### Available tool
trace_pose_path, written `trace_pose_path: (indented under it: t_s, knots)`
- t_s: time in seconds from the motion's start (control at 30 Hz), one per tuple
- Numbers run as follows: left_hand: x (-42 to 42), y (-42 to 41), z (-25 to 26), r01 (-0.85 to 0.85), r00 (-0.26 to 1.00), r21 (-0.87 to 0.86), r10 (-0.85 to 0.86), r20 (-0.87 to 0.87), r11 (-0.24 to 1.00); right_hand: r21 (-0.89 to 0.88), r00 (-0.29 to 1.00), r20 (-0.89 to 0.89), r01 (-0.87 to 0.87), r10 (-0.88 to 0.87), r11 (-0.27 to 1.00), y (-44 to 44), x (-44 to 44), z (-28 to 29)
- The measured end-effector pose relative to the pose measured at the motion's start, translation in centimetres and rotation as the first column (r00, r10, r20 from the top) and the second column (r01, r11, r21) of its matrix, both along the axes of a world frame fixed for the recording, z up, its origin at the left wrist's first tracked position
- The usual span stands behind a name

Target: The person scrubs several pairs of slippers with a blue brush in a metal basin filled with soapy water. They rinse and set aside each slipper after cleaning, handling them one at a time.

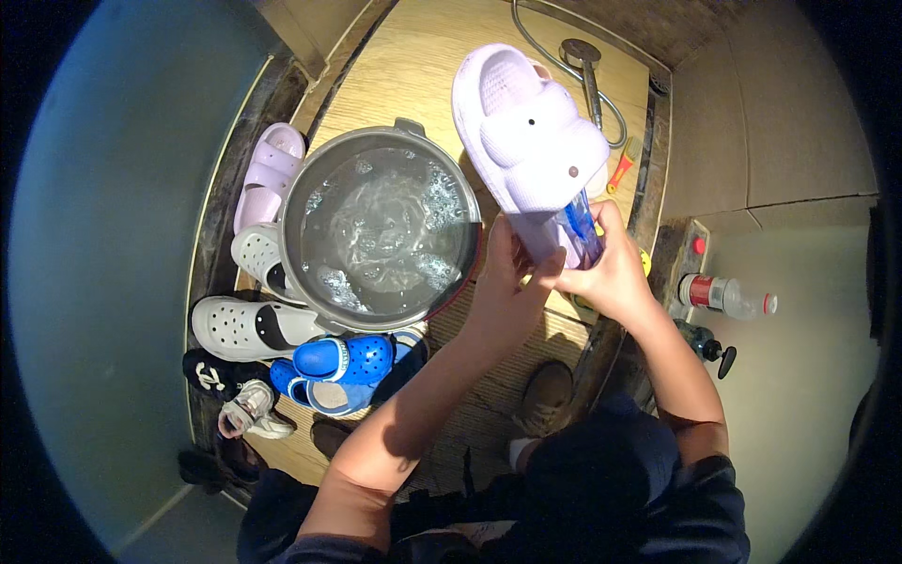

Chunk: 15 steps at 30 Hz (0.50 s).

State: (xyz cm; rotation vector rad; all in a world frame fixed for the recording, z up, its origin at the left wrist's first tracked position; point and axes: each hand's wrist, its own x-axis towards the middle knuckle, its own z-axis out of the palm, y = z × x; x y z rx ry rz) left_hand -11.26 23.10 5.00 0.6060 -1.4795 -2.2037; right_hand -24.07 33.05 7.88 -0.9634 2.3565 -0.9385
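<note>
A lilac slide slipper [542,141] with a puffy animal-shaped strap is raised to the right of a bucket, heel end pointing away from me. My left hand [518,275] grips its toe end from the left. My right hand [609,261] is closed around a translucent blue object [580,220] against the slipper's side; most of it is hidden, so its kind is unclear. Beside my hands stands a grey bucket [289,218] of cloudy water [373,233] with patches of suds.
Left of the bucket lie a lilac slipper [270,173], white clogs [236,328], blue clogs [352,359], a black slipper [204,374] and a sandal [250,409]. A shower head [581,53] and a red-handled brush [621,173] lie beyond; a plastic bottle [726,295] and pump bottle [697,338] are right.
</note>
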Motion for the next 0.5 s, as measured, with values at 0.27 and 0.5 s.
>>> trace_pose_path:
  t_s: [0.27,0.5]
  knots:
    - [1.6,0.7,-2.5,0.141,0.964,-0.089,-0.116,0.240,0.986,0.096,0.911,-0.409,-0.023,0.061,0.995,2.4,-6.5,-5.8]
    - [2.2,0.8,-4.3,0.193,0.950,-0.108,-0.158,0.270,0.975,0.124,0.964,-0.263,0.061,-0.026,0.990,5.5,-8.4,-10.6]
